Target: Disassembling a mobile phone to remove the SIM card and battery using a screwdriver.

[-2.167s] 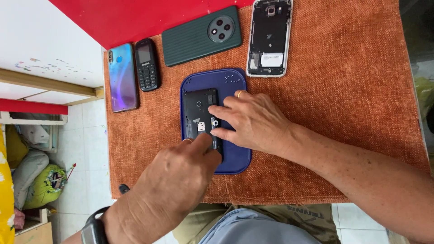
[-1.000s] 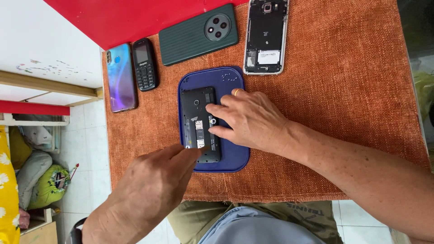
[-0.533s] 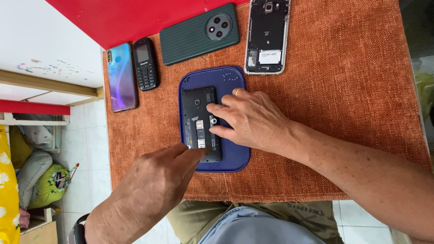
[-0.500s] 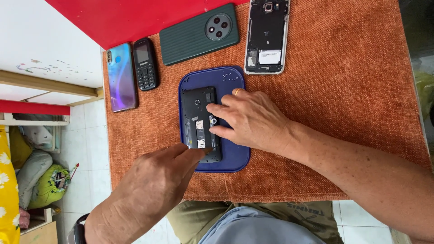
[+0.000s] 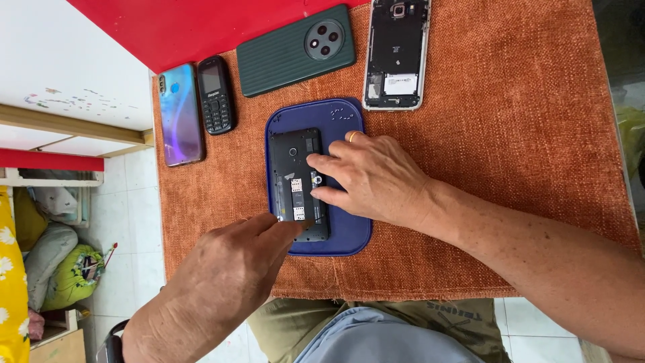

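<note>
My right hand (image 5: 376, 178) lies flat, fingers spread over the opened black phone (image 5: 297, 183), pinning it so it cannot slide. My left hand (image 5: 232, 275) is curled, thumb and forefinger pinched at the phone's lower edge near the card slots; whether they grip anything, I cannot tell. The phone sits back-up on a blue mat (image 5: 346, 232), on the orange cloth (image 5: 510, 121) over the table. Beyond: a green phone (image 5: 295, 50), a keypad phone (image 5: 215, 94), an iridescent phone (image 5: 180, 114) and a coverless phone (image 5: 396, 54), all clear of the hands.
</note>
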